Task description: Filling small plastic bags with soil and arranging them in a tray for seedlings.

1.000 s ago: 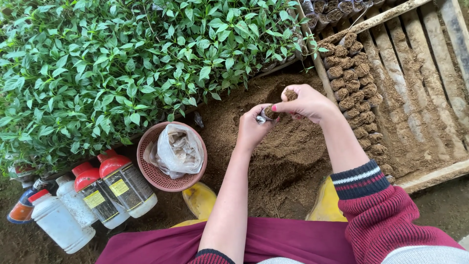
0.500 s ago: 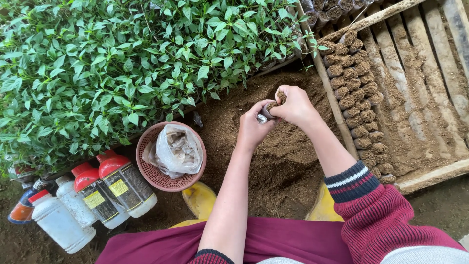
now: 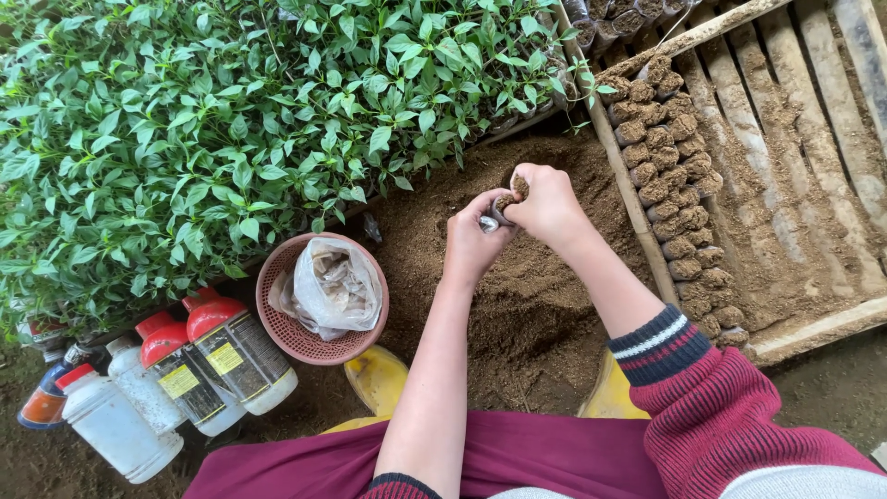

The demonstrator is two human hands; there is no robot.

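Now both hands, left hand (image 3: pixel 473 242) and right hand (image 3: pixel 545 205), clamped on soil-filled pot (image 3: pixel 510 196), upright, mouth skyward.

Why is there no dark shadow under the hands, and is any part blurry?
Head view: the light is soft and even, so the left hand and right hand cast only faint shade on the brown loose soil heap. The green leafy seedlings look sharp. The white plastic bottles with red caps show gentle shine, no harsh glare. Edges bend slightly.
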